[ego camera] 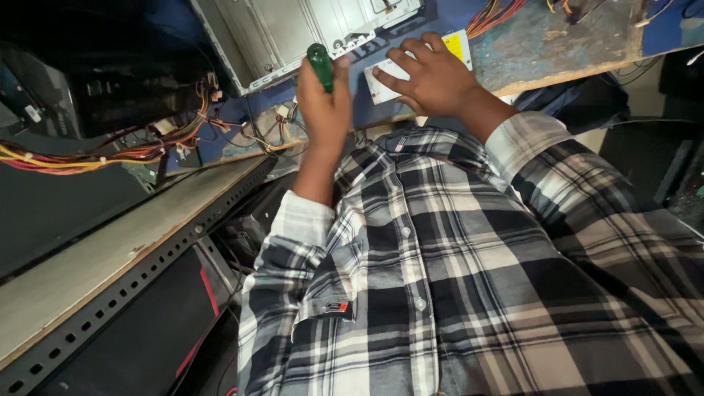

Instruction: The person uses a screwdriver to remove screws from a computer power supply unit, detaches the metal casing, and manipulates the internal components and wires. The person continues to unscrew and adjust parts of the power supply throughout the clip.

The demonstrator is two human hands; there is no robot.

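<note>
Wearing a plaid shirt (455, 279), gripping a green-handled screwdriver (320, 66) upright in the closed left hand (324, 103), pressing the flat, spread right hand (433, 77) on a white labelled box (458, 45) beside the metal case (293, 29); handling rigid and light, likely best held at the handle.

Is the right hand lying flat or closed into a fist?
Flat: the right hand lies palm down, fingers spread, on the white slab, while the left hand grips the green-handled screwdriver.

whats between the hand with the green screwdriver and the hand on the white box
In the head view, only a narrow strip of blue worktop separates the left hand, gripping the green-handled screwdriver, from the right hand on the flat white box.
</note>
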